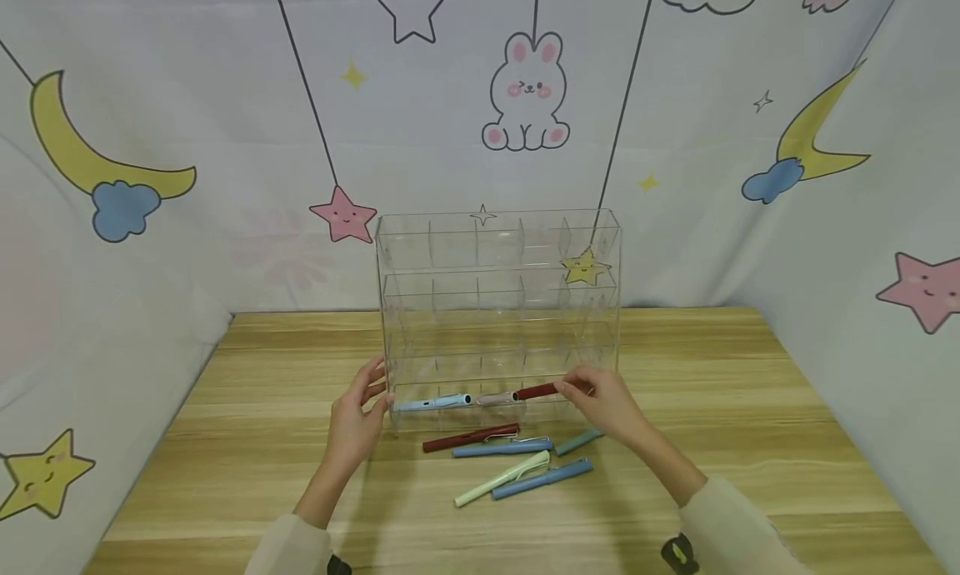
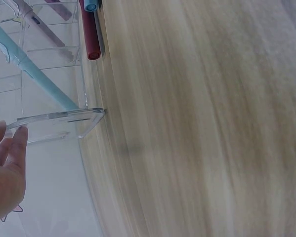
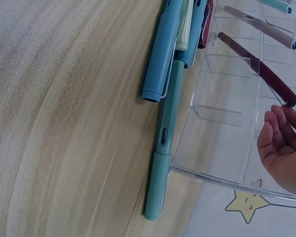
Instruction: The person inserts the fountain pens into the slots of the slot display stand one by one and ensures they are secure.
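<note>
A clear tiered acrylic organizer stands on the wooden table, split into several compartments. My left hand grips its left side wall, thumb on one face and fingers on the other, as the left wrist view shows. With thumb and fingertips, my right hand pinches the cap end of a dark red pen. This pen slants over the organizer's lowest front row. To its left in the same row lie a pinkish-grey pen and a light blue pen.
In front of the organizer, several pens lie on the table: another dark red one, a blue one, a pale green one, a second blue one and a teal one. A patterned white curtain hangs behind.
</note>
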A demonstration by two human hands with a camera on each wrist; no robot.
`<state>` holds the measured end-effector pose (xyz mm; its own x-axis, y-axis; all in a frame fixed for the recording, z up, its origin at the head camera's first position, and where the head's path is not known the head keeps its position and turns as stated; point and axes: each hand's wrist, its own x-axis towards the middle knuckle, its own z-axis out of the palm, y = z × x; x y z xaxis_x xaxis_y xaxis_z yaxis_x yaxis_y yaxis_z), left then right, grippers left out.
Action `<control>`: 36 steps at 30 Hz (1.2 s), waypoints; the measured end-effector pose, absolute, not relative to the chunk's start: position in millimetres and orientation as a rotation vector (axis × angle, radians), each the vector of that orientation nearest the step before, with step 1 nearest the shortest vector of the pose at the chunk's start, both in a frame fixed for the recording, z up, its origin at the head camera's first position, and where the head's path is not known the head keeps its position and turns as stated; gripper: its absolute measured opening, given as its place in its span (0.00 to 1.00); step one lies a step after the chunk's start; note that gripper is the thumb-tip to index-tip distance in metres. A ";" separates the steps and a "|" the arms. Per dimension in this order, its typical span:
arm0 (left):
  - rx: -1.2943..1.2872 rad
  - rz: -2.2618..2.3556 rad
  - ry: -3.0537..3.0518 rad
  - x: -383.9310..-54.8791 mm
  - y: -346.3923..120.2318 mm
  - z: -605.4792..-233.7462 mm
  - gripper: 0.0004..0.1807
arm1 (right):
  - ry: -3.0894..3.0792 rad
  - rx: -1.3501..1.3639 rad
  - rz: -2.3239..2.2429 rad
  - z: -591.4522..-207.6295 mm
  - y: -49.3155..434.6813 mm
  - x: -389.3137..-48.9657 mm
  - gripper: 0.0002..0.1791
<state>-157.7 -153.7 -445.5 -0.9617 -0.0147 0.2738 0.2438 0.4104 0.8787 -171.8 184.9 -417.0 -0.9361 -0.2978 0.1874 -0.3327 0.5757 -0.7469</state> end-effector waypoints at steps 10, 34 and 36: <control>-0.186 -1.575 -2.439 -157.7 -155.0 -448.4 0.31 | -2.761 0.615 1.413 -418.3 187.0 -169.1 0.08; -0.205 -1.580 -2.430 -159.0 -155.5 -449.0 0.32 | -2.700 0.752 1.436 -416.5 187.9 -170.4 0.10; -0.204 -1.579 -2.432 -159.0 -155.4 -448.9 0.32 | -2.705 0.751 1.440 -417.2 188.4 -170.7 0.10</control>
<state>-159.0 -155.4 -448.9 -0.9628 -0.0108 0.2700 0.2422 0.4082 0.8802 -170.7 188.4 -417.2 -0.8865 -0.4144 0.2059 -0.4022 0.4700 -0.7857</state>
